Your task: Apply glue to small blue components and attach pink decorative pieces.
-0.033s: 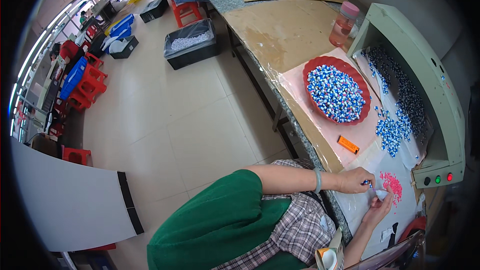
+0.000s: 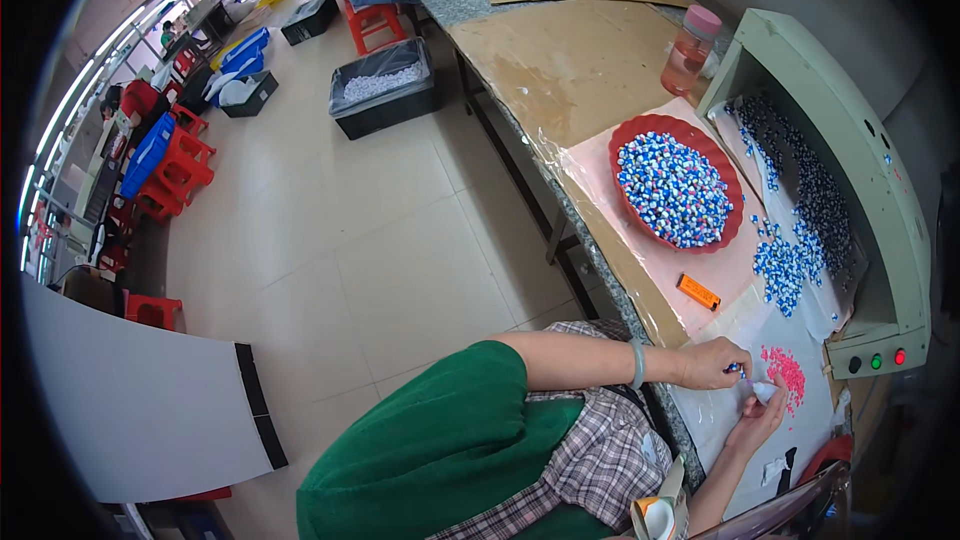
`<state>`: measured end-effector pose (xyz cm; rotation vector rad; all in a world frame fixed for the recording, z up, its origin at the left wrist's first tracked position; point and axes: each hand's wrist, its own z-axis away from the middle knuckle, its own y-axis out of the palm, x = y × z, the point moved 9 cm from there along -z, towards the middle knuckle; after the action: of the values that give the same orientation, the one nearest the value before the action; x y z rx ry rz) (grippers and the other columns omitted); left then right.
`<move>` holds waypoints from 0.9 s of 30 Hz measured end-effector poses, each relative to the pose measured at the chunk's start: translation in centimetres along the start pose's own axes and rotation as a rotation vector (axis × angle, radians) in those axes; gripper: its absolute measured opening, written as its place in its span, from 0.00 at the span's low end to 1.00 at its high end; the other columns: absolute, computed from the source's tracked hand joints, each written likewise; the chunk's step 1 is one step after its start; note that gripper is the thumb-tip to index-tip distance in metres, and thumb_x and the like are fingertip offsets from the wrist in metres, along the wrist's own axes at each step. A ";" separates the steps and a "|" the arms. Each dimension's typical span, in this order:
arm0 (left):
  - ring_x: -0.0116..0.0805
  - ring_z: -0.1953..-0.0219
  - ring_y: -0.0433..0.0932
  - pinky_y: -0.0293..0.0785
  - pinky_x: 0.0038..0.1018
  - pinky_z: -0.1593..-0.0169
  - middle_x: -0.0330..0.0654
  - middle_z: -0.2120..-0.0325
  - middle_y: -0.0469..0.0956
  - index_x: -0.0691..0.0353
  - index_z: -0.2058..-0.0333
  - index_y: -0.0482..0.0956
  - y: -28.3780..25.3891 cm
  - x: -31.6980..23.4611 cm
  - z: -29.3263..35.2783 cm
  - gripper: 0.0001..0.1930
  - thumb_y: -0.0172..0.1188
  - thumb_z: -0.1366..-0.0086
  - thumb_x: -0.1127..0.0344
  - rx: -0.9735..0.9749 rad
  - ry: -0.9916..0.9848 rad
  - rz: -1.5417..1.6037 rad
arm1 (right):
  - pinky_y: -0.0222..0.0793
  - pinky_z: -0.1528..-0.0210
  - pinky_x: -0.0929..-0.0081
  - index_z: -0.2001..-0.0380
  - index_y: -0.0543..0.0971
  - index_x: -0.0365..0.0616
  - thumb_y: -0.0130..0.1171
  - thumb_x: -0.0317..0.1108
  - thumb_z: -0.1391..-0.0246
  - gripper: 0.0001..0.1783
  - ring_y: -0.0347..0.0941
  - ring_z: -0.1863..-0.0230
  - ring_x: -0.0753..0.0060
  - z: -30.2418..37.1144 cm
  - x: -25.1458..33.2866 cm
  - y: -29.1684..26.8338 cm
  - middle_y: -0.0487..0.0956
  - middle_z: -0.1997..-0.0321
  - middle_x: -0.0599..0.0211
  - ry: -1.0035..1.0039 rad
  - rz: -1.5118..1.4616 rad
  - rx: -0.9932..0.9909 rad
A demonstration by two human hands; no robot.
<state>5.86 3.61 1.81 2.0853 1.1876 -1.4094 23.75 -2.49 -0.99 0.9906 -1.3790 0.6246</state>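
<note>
Assembly looks mid-step: at the counter's (image 2: 600,240) near edge the left hand (image 2: 712,364) pinches a small blue piece (image 2: 733,368) while the right hand (image 2: 757,418) pinches a white piece (image 2: 765,391) beside the pink pile (image 2: 787,372), so mating them likely calls for fine alignment.

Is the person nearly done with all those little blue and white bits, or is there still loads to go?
Some looks done: a small pink pile lies by the hands. In hand: the left hand pinches a tiny blue bit, and the right hand holds a small white piece. Lots is probably left: the red bowl is heaped full, and more loose bits lie beside it.
</note>
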 end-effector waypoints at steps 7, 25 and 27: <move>0.49 0.74 0.77 0.72 0.37 0.65 0.53 0.77 0.77 0.66 0.67 0.78 0.0 0.0 0.1 0.10 0.53 0.47 0.70 -0.028 0.008 0.021 | 0.55 0.81 0.89 0.47 0.71 0.37 0.48 0.41 0.34 0.20 0.63 0.79 0.86 -0.2 0.0 -1.4 0.75 0.67 0.69 0.012 -0.072 -0.043; 0.48 0.74 0.77 0.72 0.37 0.65 0.54 0.77 0.77 0.66 0.66 0.77 0.2 0.0 -0.2 0.09 0.53 0.46 0.70 0.009 -0.008 0.015 | 0.60 0.80 0.90 0.46 0.70 0.38 0.47 0.43 0.33 0.22 0.65 0.78 0.86 -0.5 -0.3 -1.8 0.77 0.67 0.68 0.067 -0.277 -0.029; 0.48 0.73 0.77 0.72 0.37 0.65 0.54 0.76 0.77 0.66 0.66 0.77 0.3 0.1 -0.1 0.09 0.53 0.46 0.70 0.021 -0.024 0.017 | 0.60 0.79 0.90 0.46 0.70 0.38 0.47 0.43 0.33 0.21 0.65 0.78 0.86 -0.3 -0.5 -1.9 0.77 0.67 0.68 0.074 -0.282 -0.041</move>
<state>6.19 3.56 1.73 2.0818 1.1478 -1.4415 25.41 -3.04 -1.87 1.0940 -1.1567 0.4162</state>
